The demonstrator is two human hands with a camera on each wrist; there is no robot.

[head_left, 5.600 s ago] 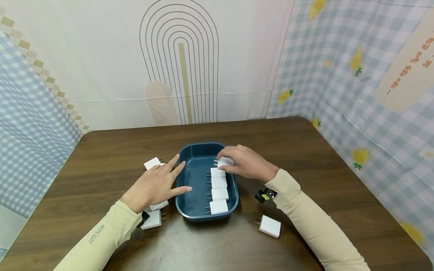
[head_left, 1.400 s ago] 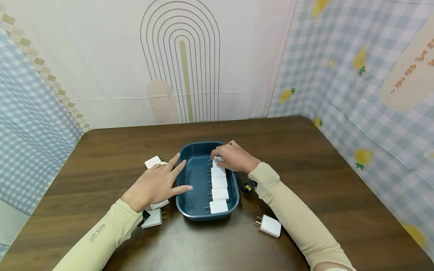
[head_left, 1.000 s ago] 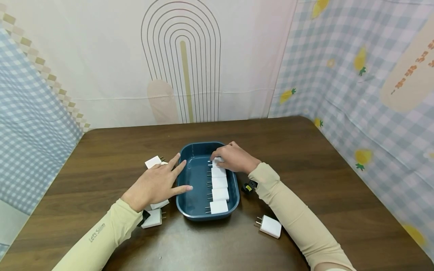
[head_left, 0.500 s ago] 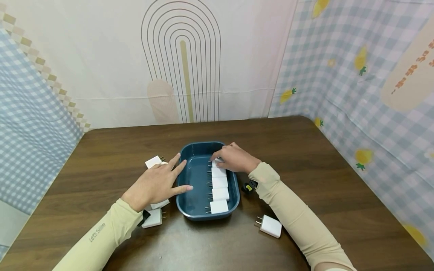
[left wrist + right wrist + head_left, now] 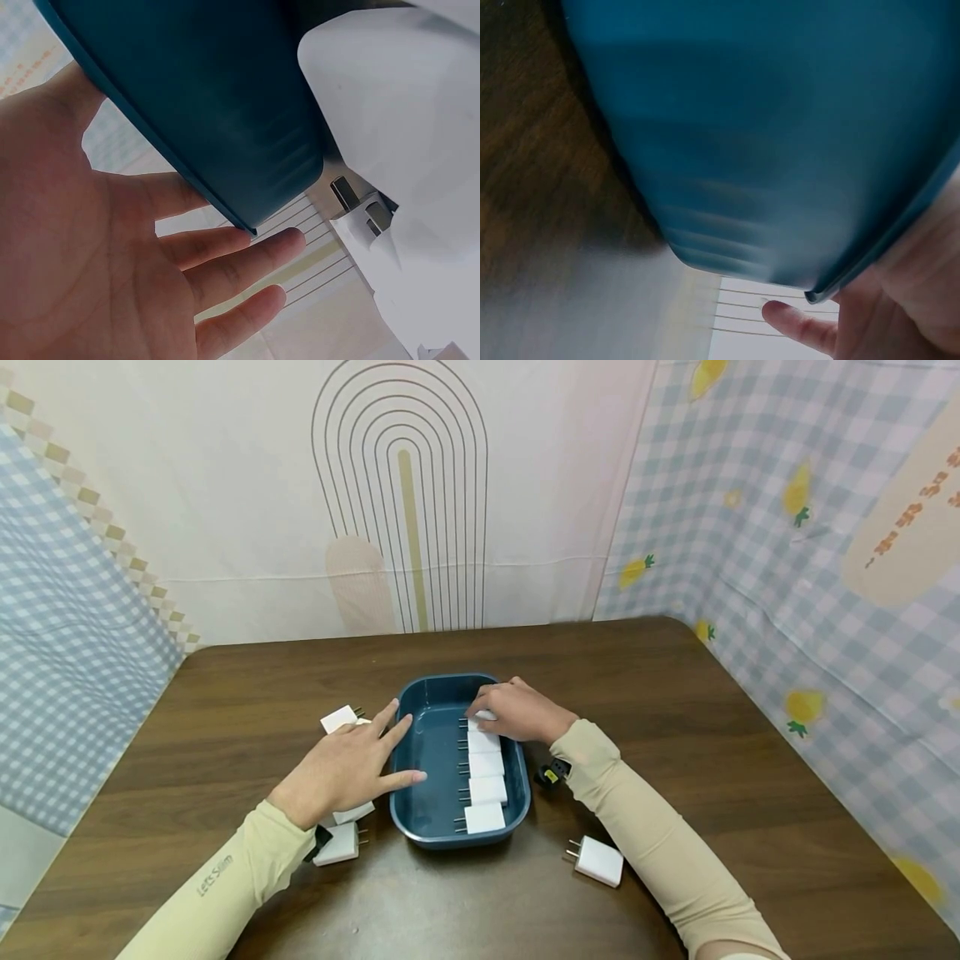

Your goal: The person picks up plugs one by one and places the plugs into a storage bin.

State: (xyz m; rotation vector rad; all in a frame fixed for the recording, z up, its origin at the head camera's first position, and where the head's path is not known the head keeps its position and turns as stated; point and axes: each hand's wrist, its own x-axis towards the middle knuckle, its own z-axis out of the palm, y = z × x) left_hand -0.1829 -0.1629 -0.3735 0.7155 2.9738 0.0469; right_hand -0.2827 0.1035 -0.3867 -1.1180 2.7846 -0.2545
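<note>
A dark blue tray (image 5: 429,777) stands mid-table, with white plug chargers (image 5: 486,765) lined up along its right side, prongs to the left. At the far end of that row, my right hand (image 5: 525,712) pinches a charger (image 5: 482,724) between thumb and fingers, covering part of it. My left hand (image 5: 341,777) lies with fingers spread over the tray's left rim, the thumb reaching inside. The left wrist view shows its fingers (image 5: 225,266) straight at the rim. In the right wrist view the tray wall (image 5: 742,135) hides the held charger.
More chargers lie left of the tray, partly under my left hand and wrist: one far charger (image 5: 340,719) and one near charger (image 5: 337,845). Another single charger (image 5: 598,862) lies by my right forearm. A patterned cloth (image 5: 555,485) hangs behind the table (image 5: 652,677).
Over the several seconds my right hand has moved left and lowered its charger into the far end of the row. In the last second it has barely shifted. The left hand stays put.
</note>
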